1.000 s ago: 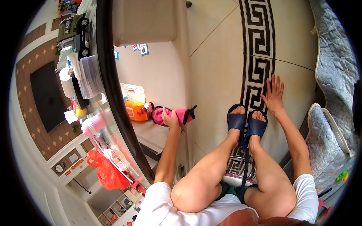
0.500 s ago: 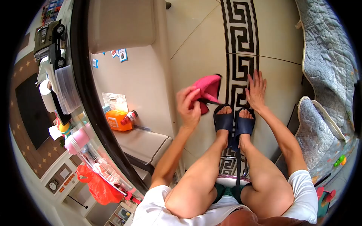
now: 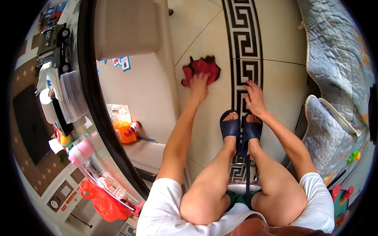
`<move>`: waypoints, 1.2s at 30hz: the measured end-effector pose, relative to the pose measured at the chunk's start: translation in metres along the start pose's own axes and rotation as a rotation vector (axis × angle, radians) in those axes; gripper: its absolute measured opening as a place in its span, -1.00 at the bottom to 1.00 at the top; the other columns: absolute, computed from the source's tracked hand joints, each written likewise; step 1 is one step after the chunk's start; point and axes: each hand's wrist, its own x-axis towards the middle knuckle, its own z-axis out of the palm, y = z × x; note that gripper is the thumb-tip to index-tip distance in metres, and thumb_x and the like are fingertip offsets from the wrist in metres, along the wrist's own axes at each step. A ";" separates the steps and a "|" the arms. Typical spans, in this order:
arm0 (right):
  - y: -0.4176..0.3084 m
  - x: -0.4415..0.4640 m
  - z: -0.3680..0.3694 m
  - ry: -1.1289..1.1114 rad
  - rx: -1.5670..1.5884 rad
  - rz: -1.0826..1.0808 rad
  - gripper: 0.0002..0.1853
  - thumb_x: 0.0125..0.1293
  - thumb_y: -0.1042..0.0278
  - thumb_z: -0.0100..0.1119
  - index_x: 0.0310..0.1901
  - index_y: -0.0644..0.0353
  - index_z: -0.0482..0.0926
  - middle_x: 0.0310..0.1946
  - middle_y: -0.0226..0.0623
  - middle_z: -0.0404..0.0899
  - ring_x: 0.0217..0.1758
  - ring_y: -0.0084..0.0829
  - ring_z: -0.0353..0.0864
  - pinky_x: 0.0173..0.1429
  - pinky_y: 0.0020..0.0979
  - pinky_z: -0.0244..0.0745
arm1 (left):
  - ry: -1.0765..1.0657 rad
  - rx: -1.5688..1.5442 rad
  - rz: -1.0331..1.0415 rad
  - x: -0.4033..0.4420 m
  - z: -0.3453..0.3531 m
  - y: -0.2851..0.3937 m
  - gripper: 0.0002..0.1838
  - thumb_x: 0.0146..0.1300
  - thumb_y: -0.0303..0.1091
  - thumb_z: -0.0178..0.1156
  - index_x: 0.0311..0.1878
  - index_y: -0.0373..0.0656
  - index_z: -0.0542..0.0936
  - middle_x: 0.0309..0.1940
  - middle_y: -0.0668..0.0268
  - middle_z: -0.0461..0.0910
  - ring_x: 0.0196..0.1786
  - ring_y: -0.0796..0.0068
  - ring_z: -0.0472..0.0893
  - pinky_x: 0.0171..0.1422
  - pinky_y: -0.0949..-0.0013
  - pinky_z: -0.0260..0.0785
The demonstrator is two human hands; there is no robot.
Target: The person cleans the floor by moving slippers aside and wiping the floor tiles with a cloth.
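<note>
While the tiled floor [image 3: 279,82] is spanning the middle of the scene, a dark-edged table [image 3: 84,43] is standing along the left side, and a pale beige unit [image 3: 138,86] is occupying the space between them. A quilted cover [image 3: 338,51] is draping along the right side. A black key-pattern band [image 3: 246,43] is running across the floor from near to far. The person's dark blue sandals [image 3: 230,128] are resting side by side at this band. A crumpled pink-red cloth [image 3: 210,70] with dark edging is lying on the floor, left of the band and farther than the sandals. The left hand [image 3: 199,86] is covering the cloth's near side; whether its fingers are pinching the fabric cannot be told. The right hand [image 3: 255,99] is holding nothing, its fingers bending loosely apart over the band; floor contact cannot be told. An orange packet [image 3: 124,136] is lying at the left, and a red-labelled bottle [image 3: 133,129] is lying against it.
</note>
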 end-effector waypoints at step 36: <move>0.030 0.038 -0.084 -0.169 0.208 0.042 -0.79 0.15 0.48 0.13 -0.16 0.19 0.63 -0.03 -0.18 0.50 0.11 -0.09 0.42 0.31 -0.20 0.32 | 0.515 -0.720 -0.370 0.002 -0.113 0.037 -0.70 0.09 -0.53 -0.02 -0.17 -0.30 0.65 -0.16 0.17 0.56 -0.08 0.20 0.58 0.15 0.32 0.38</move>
